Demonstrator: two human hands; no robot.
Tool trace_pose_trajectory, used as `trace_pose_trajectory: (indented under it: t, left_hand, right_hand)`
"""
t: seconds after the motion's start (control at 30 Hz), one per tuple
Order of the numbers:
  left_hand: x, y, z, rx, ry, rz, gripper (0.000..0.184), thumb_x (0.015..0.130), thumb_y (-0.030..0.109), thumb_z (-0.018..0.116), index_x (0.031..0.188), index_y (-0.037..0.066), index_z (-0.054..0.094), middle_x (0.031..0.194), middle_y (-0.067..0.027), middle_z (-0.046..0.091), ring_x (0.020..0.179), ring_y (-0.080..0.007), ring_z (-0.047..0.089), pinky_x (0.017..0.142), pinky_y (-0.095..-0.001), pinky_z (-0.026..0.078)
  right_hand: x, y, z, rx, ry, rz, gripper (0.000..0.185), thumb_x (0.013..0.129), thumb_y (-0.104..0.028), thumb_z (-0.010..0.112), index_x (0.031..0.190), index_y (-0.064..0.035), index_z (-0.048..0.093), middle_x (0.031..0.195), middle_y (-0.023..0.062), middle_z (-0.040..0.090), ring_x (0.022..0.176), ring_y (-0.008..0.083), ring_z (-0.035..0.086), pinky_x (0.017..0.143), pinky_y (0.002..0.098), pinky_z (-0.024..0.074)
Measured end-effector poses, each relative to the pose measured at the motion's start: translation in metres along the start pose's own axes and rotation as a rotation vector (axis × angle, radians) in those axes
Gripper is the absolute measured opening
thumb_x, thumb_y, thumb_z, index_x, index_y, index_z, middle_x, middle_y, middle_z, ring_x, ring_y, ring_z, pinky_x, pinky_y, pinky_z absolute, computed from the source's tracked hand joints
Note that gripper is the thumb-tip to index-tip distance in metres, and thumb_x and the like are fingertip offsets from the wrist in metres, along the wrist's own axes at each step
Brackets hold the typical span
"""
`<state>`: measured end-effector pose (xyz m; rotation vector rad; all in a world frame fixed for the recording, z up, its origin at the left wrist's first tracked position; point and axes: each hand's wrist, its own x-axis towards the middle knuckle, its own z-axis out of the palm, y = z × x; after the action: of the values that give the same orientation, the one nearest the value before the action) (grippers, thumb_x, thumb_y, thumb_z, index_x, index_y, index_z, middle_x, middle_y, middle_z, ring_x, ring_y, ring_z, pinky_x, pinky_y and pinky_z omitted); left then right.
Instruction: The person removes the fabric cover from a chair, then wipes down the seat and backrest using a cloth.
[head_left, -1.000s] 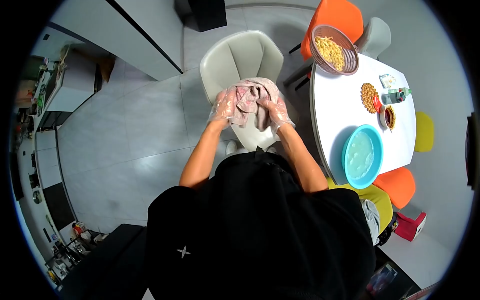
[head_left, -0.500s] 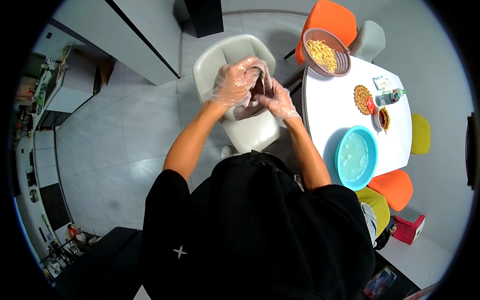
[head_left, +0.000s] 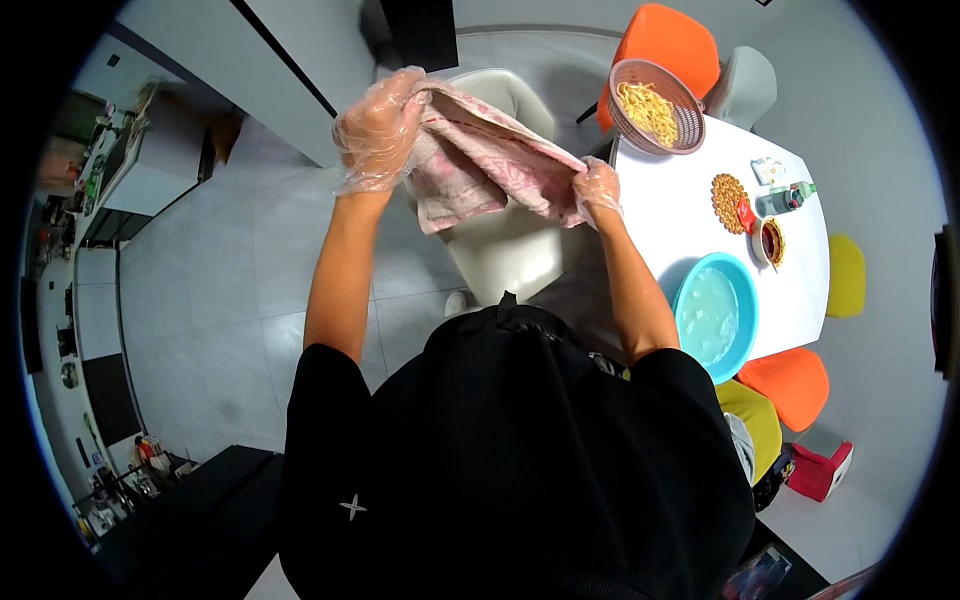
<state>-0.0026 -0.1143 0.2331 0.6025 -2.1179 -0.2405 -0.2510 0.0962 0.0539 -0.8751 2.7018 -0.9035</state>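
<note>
A pink-and-white patterned towel (head_left: pixel 490 160) hangs stretched between my two hands, above a cream chair (head_left: pixel 515 262). My left hand (head_left: pixel 380 130), in a clear plastic glove, grips the towel's left upper corner. Gloved the same way, my right hand (head_left: pixel 597 188) is closed on the right corner, close to the table's edge. The cloth sags in folds between them and hides part of the chair's seat and back.
On the right stands a white table (head_left: pixel 650 215). It holds a blue basin (head_left: pixel 745 335) of cloudy water, a brown basket (head_left: pixel 690 125) with pale strips, a bottle (head_left: pixel 778 203), a bowl (head_left: pixel 762 250) and a round woven mat (head_left: pixel 728 200). Orange chairs (head_left: pixel 665 45) surround it.
The towel was bunched between my hands and is now spread out. My left hand has moved left and up, my right hand to the right.
</note>
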Motion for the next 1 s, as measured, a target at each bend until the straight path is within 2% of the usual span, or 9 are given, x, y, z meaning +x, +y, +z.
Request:
trace_pose_trajectory:
  t: [0.03,0.17,0.3,0.4,0.53,0.7,0.8,0.93,1.0]
  left_hand:
    - [-0.002,-0.006,-0.002,0.092,-0.059,-0.007,0.017,0.087,0.018,0.072,0.104,0.015,0.072,0.092,-0.0099,0.074,0.080,-0.0329,0.070,0.071,-0.0402,0.055]
    - [-0.015,-0.039,-0.004,0.285,-0.179,-0.108,0.020,0.089,0.023,0.069,0.109,0.021,0.070,0.087,-0.0122,0.072,0.075,-0.0391,0.068,0.071,-0.0484,0.055]
    - [-0.015,-0.034,-0.011,0.417,-0.435,-0.351,0.024,0.091,0.018,0.066,0.115,0.017,0.067,0.094,-0.0160,0.073,0.086,-0.0398,0.070,0.079,-0.0504,0.055]
    - [-0.043,-0.061,0.030,-0.367,-0.328,-0.134,0.038,0.092,0.017,0.064,0.130,0.013,0.061,0.119,-0.0160,0.069,0.113,-0.0313,0.066,0.098,-0.0437,0.051]
    - [-0.044,0.029,0.047,-1.057,-0.777,-0.478,0.053,0.095,0.020,0.066,0.142,0.006,0.046,0.136,-0.0141,0.059,0.130,-0.0221,0.054,0.108,-0.0391,0.044]
    - [-0.056,0.015,0.084,-0.932,-0.974,-0.404,0.041,0.102,0.026,0.060,0.129,-0.004,0.056,0.126,-0.0114,0.063,0.120,-0.0175,0.056,0.105,-0.0323,0.044]
    - [-0.060,0.037,0.087,-1.408,-0.855,-0.498,0.036,0.104,0.022,0.056,0.131,-0.003,0.057,0.121,-0.0080,0.063,0.115,-0.0162,0.058,0.101,-0.0318,0.045]
    - [-0.061,0.059,0.097,-1.376,-0.884,-0.595,0.030,0.107,0.019,0.050,0.129,0.002,0.060,0.119,-0.0032,0.064,0.107,-0.0104,0.058,0.096,-0.0270,0.047]
    - [-0.069,0.061,0.112,-1.398,-0.902,-0.655,0.028,0.108,0.019,0.049,0.128,0.002,0.060,0.114,-0.0016,0.064,0.102,-0.0084,0.059,0.092,-0.0247,0.049]
  right_hand:
    - [-0.003,-0.007,-0.011,0.075,-0.029,0.078,0.026,0.088,-0.017,0.053,0.104,-0.0067,0.071,0.096,0.0252,0.070,0.091,0.0451,0.067,0.084,0.0482,0.0512]
    - [0.024,0.022,-0.020,0.733,-0.149,0.144,0.016,0.094,-0.016,0.059,0.096,-0.0042,0.070,0.079,-0.0016,0.062,0.068,0.0080,0.053,0.061,0.0265,0.0467]
    - [0.034,0.001,-0.056,0.918,-0.321,-0.004,0.024,0.088,-0.026,0.075,0.094,-0.0040,0.069,0.084,-0.0016,0.063,0.080,0.0085,0.055,0.074,0.0251,0.0472]
    - [-0.007,-0.089,-0.116,0.801,-0.408,-0.138,0.024,0.086,-0.025,0.076,0.098,-0.0041,0.071,0.086,-0.0003,0.064,0.083,0.0107,0.058,0.077,0.0268,0.0489]
    - [-0.014,-0.136,-0.117,0.523,-0.708,-0.435,0.030,0.083,-0.024,0.076,0.099,0.0001,0.070,0.086,0.0074,0.067,0.084,0.0152,0.062,0.079,0.0326,0.0519]
    - [-0.017,-0.131,-0.123,0.303,-0.512,-0.525,0.029,0.080,-0.012,0.075,0.104,0.0014,0.067,0.091,0.0160,0.069,0.090,0.0225,0.068,0.083,0.0364,0.0539]
    - [-0.018,-0.108,-0.115,0.453,-0.383,-0.506,0.030,0.080,-0.008,0.074,0.108,0.0001,0.067,0.097,0.0179,0.069,0.092,0.0274,0.069,0.085,0.0371,0.0543]
    - [-0.021,-0.085,-0.101,-0.156,0.118,-0.663,0.030,0.079,-0.011,0.074,0.107,-0.0042,0.066,0.106,0.0167,0.066,0.096,0.0344,0.066,0.082,0.0441,0.0536]
    - [-0.038,-0.075,-0.083,-0.135,0.232,-0.532,0.036,0.081,-0.015,0.074,0.114,-0.0104,0.061,0.102,0.0183,0.066,0.091,0.0385,0.066,0.077,0.0479,0.0525]
